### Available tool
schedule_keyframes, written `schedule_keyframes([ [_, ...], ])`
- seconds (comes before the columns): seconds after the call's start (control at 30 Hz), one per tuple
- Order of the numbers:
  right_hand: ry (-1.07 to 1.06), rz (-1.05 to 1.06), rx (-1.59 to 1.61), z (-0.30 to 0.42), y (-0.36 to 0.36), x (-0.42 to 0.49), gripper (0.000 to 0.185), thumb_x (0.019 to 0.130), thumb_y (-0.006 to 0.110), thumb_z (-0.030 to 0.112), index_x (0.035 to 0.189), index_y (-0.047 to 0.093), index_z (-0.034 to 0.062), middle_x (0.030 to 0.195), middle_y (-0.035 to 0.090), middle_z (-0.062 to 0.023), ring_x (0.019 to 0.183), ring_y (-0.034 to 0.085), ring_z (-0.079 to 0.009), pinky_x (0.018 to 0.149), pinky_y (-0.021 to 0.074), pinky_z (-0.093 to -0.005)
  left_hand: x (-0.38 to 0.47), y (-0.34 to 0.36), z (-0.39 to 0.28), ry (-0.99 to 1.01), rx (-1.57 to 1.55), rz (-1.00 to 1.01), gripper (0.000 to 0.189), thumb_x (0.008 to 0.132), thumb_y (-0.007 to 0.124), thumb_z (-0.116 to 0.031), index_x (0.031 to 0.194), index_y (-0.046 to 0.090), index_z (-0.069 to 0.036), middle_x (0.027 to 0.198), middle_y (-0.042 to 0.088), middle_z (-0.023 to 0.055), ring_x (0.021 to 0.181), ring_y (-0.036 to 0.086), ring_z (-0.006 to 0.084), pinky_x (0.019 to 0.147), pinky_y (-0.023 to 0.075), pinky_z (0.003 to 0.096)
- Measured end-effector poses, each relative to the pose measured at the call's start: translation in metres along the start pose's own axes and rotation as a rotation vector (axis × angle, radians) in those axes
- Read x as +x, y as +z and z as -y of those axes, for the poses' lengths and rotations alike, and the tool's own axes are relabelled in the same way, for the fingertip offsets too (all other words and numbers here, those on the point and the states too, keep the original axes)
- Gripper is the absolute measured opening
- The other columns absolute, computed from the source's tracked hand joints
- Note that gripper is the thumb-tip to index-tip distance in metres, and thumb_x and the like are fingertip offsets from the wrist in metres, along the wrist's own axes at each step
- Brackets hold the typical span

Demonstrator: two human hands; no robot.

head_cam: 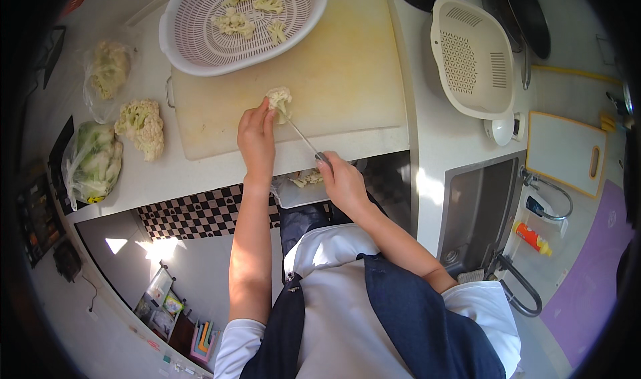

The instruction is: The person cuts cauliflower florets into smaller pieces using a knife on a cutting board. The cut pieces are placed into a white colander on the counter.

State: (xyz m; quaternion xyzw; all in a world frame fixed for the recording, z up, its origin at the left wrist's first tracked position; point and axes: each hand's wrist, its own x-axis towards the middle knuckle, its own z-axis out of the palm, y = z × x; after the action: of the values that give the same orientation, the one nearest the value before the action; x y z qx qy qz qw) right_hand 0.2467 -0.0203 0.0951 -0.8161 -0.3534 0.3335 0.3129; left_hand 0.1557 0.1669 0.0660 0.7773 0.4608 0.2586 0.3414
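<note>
Over the cutting board (pixel 345 99), my left hand (pixel 257 136) grips a cauliflower floret (pixel 279 98) between thumb and fingers. In my right hand (pixel 345 181) is the dark handle of a knife (pixel 302 137). Its blade points away from me and its tip meets the floret's stem; how deep it sits is hard to tell. Beyond my hands a white plastic colander (pixel 175 53) rests on the board's far left part, with several florets (pixel 234 22) inside. To the left of the board lies a large piece of cauliflower (pixel 141 126).
Two bagged cauliflowers (pixel 107 71) (pixel 95 161) lie at the counter's left. Below the counter edge, a white container (pixel 300 196) holds cauliflower scraps. At right are a cream colander (pixel 470 58), a small white bowl (pixel 500 131), a sink (pixel 478 214) and an orange-edged board (pixel 561 149).
</note>
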Motion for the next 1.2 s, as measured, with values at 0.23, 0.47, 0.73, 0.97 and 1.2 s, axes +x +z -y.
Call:
schedule_keyframes([
  [0.23, 0.112, -0.011, -0.054, 0.010, 0.007, 0.000, 0.032, 0.106, 0.052, 0.026, 0.122, 0.057, -0.0006, 0.106, 0.070, -0.0263, 0.095, 0.067, -0.0476, 0.079, 0.0536, -0.0535, -0.004, 0.006, -0.006, 0.138, 0.173, -0.023, 0.025, 0.094, 0.071, -0.010, 0.116, 0.073, 0.000, 0.103, 0.070, 0.0138, 0.092, 0.067, 0.0289, 0.084, 0.0535, 0.0377],
  [0.47, 0.078, -0.001, -0.149, 0.013, 0.020, 0.002, 0.029, 0.107, 0.049, 0.027, 0.114, 0.052, -0.0007, 0.091, 0.070, -0.0255, 0.074, 0.068, -0.0482, 0.063, 0.0550, -0.0565, -0.001, 0.008, 0.004, 0.102, -0.014, 0.093, 0.030, 0.096, 0.065, -0.004, 0.125, 0.064, 0.003, 0.137, 0.064, 0.0189, 0.124, 0.064, 0.0327, 0.104, 0.0501, 0.0384],
  [0.73, 0.165, 0.059, -0.257, 0.018, 0.027, 0.013, 0.032, 0.107, 0.048, 0.030, 0.101, 0.050, -0.0011, 0.074, 0.067, -0.0270, 0.069, 0.066, -0.0504, 0.062, 0.0526, -0.0589, 0.001, 0.007, 0.008, 0.184, 0.015, 0.083, 0.036, 0.092, 0.070, -0.005, 0.127, 0.063, -0.001, 0.136, 0.065, 0.0178, 0.122, 0.063, 0.0355, 0.101, 0.0522, 0.0408],
  [0.97, 0.181, 0.107, -0.347, 0.026, 0.022, 0.022, 0.036, 0.108, 0.047, 0.033, 0.099, 0.051, -0.0019, 0.072, 0.067, -0.0266, 0.069, 0.068, -0.0485, 0.063, 0.0545, -0.0577, 0.007, 0.007, 0.007, 0.265, 0.068, 0.023, 0.045, 0.086, 0.073, -0.004, 0.130, 0.063, -0.001, 0.127, 0.068, 0.0168, 0.114, 0.065, 0.0360, 0.097, 0.0530, 0.0431],
  [1.2, 0.116, 0.107, -0.411, 0.022, 0.018, 0.039, 0.036, 0.106, 0.050, 0.033, 0.099, 0.053, -0.0021, 0.072, 0.068, -0.0255, 0.069, 0.069, -0.0465, 0.063, 0.0554, -0.0551, 0.008, 0.011, 0.013, 0.277, 0.060, 0.043, 0.049, 0.086, 0.072, -0.005, 0.133, 0.060, 0.000, 0.129, 0.064, 0.0179, 0.116, 0.062, 0.0375, 0.099, 0.0503, 0.0443],
])
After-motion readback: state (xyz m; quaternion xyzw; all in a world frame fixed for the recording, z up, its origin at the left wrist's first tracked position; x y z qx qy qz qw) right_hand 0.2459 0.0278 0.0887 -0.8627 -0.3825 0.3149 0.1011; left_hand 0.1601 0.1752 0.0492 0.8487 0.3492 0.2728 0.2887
